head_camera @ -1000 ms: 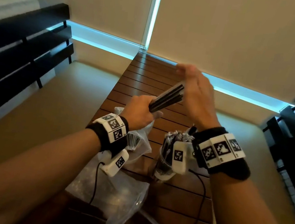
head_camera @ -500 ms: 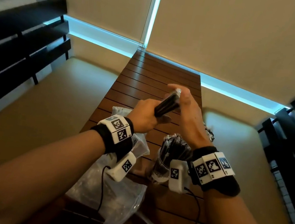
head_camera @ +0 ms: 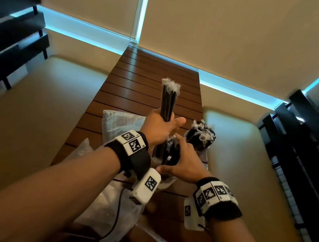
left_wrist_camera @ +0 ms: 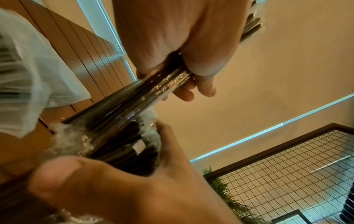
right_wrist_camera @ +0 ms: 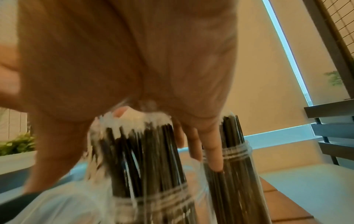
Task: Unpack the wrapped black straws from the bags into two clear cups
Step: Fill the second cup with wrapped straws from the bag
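1. Bags point(head_camera: 121, 122) of clear plastic lie crumpled on the left of the wooden desk point(head_camera: 152, 81), beside your left wrist.
2. Your left hand point(head_camera: 160, 128) grips a bundle of wrapped black straws point(head_camera: 168, 101) upright, its lower end going down into the near cup point(head_camera: 165, 182).
3. Your right hand point(head_camera: 184, 163) rests on the straws already in that cup, fingers straight and spread over their tops.
4. Further right stands the second cup point(head_camera: 201, 137), packed with straws, just beside your right fingertips.
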Tool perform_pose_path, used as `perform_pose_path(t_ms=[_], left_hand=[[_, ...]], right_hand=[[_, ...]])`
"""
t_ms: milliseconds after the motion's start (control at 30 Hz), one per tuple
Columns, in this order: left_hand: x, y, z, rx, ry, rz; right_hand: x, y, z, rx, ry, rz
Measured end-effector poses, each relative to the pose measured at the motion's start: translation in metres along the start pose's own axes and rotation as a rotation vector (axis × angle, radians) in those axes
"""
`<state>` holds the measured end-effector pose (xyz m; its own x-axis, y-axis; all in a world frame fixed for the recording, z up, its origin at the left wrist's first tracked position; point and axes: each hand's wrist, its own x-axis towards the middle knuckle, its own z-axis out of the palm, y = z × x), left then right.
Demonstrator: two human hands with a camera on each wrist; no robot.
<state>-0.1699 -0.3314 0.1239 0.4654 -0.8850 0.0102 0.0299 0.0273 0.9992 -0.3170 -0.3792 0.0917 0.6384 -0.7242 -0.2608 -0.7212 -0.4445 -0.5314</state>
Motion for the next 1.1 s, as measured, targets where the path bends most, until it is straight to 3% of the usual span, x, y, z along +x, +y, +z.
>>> perform_pose_path(t_ms=[167,733,933,1100], left_hand=[[0.007,0.005,0.021,-0.07,0.025,-0.004],[0.021,0.011,0.002,-0.25,0.105,0.004],[0.017,-0.028,-0.009,-0.105,0.15,-0.073],[0.006,-0.046,-0.009,0.408,-0.047,0.039]], right_hand=[[0.009,0.013,0.016,0.144,0.214,0.0],[0.014,0.012,0.036,0.261,0.304,-0.002],[0.015,0.009,0.033,0.246,0.215,-0.021],[0.016,0.011,0.039,0.251,0.207,-0.017]])
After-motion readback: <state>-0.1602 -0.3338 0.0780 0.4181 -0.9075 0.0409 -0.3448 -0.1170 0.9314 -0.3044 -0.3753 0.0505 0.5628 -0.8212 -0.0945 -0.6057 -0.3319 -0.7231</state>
